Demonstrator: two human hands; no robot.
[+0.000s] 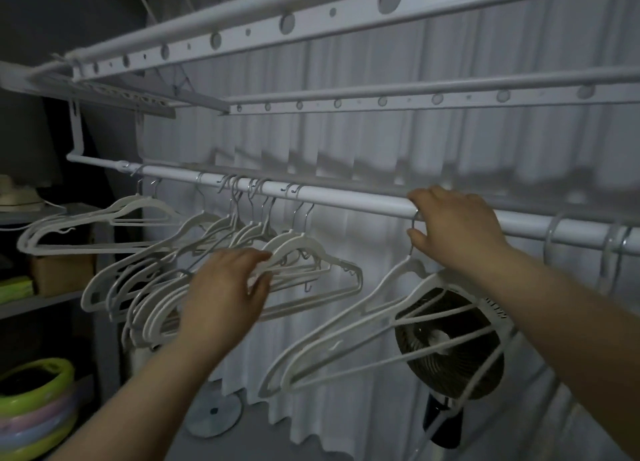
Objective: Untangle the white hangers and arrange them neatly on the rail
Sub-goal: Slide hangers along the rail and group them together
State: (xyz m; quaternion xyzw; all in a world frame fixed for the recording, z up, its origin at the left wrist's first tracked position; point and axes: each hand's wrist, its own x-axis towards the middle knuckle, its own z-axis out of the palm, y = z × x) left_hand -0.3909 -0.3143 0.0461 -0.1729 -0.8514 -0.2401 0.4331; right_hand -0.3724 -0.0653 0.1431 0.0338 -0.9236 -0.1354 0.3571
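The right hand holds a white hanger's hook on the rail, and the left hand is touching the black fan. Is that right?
Not quite. The head view shows the left hand gripping the bunch of white plastic hangers, not the round black fan. The right hand does hold the metal hook of one white plastic hanger at the white metal rail.
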